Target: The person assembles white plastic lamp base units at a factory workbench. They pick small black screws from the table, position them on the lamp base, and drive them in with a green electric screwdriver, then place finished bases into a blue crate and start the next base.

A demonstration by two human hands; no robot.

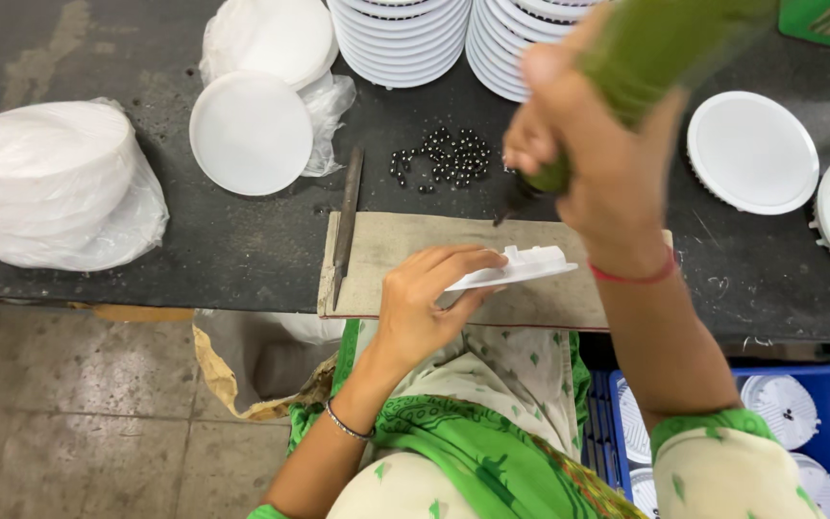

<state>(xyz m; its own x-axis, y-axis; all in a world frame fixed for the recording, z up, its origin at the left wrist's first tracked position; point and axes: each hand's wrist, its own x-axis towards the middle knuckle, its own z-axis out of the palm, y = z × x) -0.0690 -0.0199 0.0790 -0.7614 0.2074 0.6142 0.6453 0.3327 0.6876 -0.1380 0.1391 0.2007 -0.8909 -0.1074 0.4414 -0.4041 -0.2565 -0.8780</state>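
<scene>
The left hand [425, 308] pinches a white round fitting [516, 269] edge-on over the board [415, 245]; the right hand [598, 154] clasps a green-handled driver [655, 48] just above it. Fastening seems underway; next, the tip must meet the fitting squarely.

2 hands [425, 308] [598, 163], 1 file [347, 223], 1 board [453, 252]

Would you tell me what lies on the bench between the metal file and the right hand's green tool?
In the head view, a scatter of small black screws lies between the file and the green tool; the surrounding benchtop is otherwise bare.
</scene>
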